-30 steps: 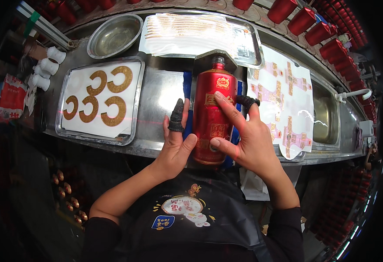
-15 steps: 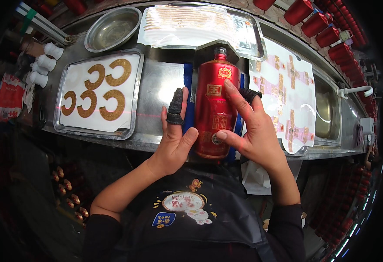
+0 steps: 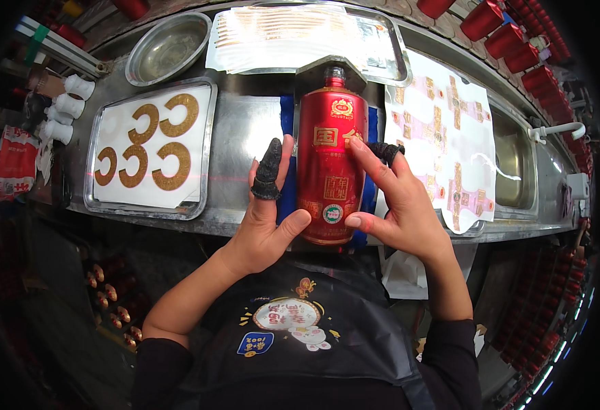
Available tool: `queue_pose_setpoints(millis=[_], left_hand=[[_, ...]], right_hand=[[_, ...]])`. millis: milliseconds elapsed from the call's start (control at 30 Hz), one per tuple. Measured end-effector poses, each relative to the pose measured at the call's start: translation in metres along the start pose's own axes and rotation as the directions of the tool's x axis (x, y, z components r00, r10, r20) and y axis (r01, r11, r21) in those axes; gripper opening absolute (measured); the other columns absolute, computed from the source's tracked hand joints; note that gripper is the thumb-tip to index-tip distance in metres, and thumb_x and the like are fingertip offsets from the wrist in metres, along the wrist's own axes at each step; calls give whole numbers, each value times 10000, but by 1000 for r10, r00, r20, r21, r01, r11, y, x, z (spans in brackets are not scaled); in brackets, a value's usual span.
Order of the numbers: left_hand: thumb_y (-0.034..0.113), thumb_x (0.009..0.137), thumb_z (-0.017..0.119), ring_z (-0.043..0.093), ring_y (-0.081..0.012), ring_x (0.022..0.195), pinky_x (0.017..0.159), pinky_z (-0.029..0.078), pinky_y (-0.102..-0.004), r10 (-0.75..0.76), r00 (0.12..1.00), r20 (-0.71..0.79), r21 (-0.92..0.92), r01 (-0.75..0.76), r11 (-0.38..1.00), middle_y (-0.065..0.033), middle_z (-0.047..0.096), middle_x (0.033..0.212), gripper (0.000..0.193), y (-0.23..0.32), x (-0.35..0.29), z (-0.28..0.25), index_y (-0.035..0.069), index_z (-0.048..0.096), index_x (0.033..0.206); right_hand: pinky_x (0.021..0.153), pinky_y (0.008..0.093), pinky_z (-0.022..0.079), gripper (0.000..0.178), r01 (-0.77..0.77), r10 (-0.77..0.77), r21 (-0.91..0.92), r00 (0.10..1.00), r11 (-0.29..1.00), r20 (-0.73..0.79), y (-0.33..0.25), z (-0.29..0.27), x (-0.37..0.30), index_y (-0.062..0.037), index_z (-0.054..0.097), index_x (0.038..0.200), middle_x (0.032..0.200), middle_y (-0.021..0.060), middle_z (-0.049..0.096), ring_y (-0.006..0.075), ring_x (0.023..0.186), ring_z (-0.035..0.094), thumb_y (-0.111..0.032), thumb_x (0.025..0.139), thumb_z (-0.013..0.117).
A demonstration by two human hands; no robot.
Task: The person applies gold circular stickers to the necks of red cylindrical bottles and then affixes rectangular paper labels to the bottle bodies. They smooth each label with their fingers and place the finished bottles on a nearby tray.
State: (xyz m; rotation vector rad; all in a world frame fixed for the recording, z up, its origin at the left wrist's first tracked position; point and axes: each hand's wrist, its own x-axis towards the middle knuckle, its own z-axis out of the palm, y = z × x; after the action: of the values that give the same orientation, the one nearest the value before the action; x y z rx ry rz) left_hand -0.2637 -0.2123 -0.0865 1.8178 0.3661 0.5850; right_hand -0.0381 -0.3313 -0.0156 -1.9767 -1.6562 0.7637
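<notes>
A red bottle (image 3: 331, 160) with gold print lies face up, its clear-topped neck pointing away from me. Low on its front sits a small round green-and-white sticker (image 3: 332, 213). Blue pads (image 3: 287, 154) flank the bottle in its holder, and a dark angular plate (image 3: 354, 80) stands behind the neck. My left hand (image 3: 267, 229), open with a black cover on one finger, has its thumb by the bottle's lower left edge. Fingers spread, my right hand (image 3: 406, 215) rests its index fingertip and thumb at the bottle's right side; it also wears a black finger cover.
At left, a metal tray (image 3: 207, 164) carries several gold C-shaped pieces on white paper. Behind are a steel bowl (image 3: 170, 48) and a tray (image 3: 404, 65) with gold strips. A label sheet (image 3: 474, 102) lies at right beside a sink (image 3: 515, 184). Red bottles (image 3: 483, 20) stand far right.
My right thumb and index finger have drawn back toward the bottle's right edge, uncovering more gold print and the round sticker. The whole view has shifted slightly.
</notes>
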Motion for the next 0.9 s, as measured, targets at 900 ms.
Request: queue_pose_setpoints(millis=[900], left_hand=[[367,952,642,131,-372,1561,1177,-41,-665,171,983,68,349,-184,919,-127,306,1653,806,10,15,-6,138,233,1608]], right_hand=[[874,452,509,892,-86,86,0,996,996,-2,-17,-2,5,-229,472,1530,1231,258,579,400,985,596,-458,752,843]])
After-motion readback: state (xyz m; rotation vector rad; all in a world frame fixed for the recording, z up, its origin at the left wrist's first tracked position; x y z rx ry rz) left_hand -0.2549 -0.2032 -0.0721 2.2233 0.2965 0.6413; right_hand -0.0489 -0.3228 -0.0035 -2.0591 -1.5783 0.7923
